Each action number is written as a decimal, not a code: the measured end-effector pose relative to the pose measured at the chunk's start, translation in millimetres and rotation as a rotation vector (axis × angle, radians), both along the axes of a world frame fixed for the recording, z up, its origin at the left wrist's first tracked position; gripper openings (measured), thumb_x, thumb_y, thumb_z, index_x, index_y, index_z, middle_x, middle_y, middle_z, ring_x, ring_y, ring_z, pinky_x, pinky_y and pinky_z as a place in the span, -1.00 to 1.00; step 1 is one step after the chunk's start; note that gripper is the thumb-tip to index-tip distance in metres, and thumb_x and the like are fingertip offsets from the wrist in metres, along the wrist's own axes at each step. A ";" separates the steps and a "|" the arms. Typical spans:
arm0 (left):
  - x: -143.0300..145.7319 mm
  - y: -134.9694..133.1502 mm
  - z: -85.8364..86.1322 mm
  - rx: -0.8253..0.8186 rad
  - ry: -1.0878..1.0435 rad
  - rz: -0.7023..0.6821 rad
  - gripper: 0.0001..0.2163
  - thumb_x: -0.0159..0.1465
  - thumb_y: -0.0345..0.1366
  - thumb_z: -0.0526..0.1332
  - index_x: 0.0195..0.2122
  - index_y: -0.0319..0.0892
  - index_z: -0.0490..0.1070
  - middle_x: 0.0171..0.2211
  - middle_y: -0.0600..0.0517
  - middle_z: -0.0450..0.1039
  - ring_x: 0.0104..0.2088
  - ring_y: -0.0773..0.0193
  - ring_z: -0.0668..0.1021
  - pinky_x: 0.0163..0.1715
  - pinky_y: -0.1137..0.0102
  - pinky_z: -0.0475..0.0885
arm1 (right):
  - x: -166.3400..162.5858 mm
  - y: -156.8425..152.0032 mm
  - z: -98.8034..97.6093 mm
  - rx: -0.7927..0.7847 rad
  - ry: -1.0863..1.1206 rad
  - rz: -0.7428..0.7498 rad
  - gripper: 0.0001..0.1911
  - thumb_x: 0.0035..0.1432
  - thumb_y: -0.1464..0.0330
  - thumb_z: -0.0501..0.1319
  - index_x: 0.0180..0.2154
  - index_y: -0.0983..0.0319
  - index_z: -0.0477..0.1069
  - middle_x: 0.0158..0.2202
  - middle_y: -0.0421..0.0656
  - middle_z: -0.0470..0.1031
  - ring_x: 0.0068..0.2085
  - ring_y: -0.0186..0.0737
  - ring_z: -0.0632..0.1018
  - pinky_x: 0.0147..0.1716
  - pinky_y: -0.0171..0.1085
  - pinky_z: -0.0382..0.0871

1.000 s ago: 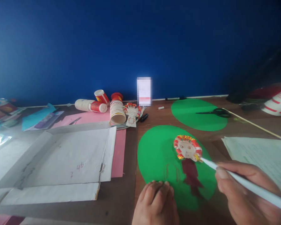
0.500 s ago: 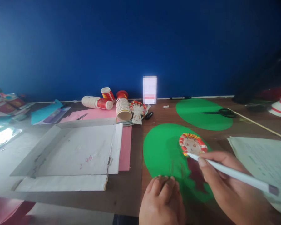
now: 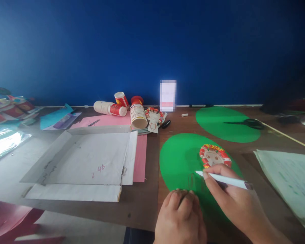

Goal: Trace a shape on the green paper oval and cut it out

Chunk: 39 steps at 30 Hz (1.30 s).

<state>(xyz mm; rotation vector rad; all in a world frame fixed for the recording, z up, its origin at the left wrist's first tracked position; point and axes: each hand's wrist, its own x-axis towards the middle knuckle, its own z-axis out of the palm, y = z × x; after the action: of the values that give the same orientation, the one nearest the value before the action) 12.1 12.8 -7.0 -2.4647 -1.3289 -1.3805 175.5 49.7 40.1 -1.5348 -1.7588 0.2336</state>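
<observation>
A white marker [image 3: 226,179] with a dark rear end is pinched in my right hand [image 3: 235,193], its tip on or just above a rounded green paper [image 3: 178,152]. Faint marks show on the green just below that tip. On the paper's right part lies a cut-out face [image 3: 215,158] ringed with red, white and yellow curled strips; my right hand hides its lower edge. My left hand [image 3: 180,215] rests on the paper's near edge with fingers curled and together; whatever may be under them is hidden.
Behind lies a second green paper [image 3: 210,127] with black scissors [image 3: 251,124]. A wooden stick [image 3: 287,135] and written sheets [image 3: 287,183] are at right. Left are an open white box [image 3: 83,156], pink paper [image 3: 140,162], stacked paper cups [image 3: 138,115] and a black marker cap [image 3: 166,124].
My right hand has shifted the marker's tip from the face's lower edge down and left onto the green paper. My left hand stays at the near edge. The whole view has shifted slightly.
</observation>
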 end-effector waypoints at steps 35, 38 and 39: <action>-2.1 0.1 4.3 -0.005 0.019 -0.004 -0.76 0.23 -0.47 0.11 -0.16 -0.24 0.54 -0.31 -0.04 0.60 -0.27 0.16 0.62 -0.20 0.29 0.63 | -2.4 2.4 -0.9 0.003 -0.101 -0.056 -0.80 0.23 0.21 0.17 -0.41 0.10 0.46 -0.56 -0.27 0.59 -0.57 -0.27 0.61 -0.57 -0.39 0.45; -2.3 -0.8 5.1 -0.011 0.031 -0.009 -0.76 0.23 -0.47 0.11 -0.16 -0.25 0.53 -0.32 -0.04 0.59 -0.28 0.15 0.62 -0.21 0.29 0.63 | -1.9 2.9 -0.3 -0.018 -0.103 -0.065 -0.79 0.23 0.20 0.17 -0.41 0.11 0.47 -0.55 -0.25 0.60 -0.55 -0.24 0.61 -0.55 -0.36 0.46; -2.3 -1.2 4.9 -0.010 0.033 -0.011 -0.76 0.23 -0.47 0.11 -0.15 -0.25 0.53 -0.31 -0.04 0.60 -0.28 0.15 0.62 -0.21 0.28 0.63 | -1.8 3.1 -0.3 -0.021 -0.102 -0.065 -0.79 0.23 0.20 0.17 -0.41 0.11 0.47 -0.55 -0.25 0.60 -0.54 -0.23 0.62 -0.54 -0.36 0.46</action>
<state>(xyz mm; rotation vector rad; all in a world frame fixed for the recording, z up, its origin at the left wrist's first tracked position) 9.8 11.6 -2.1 -2.4931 -1.3215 -1.3329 173.7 52.7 39.8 -1.6417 -1.7866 0.1440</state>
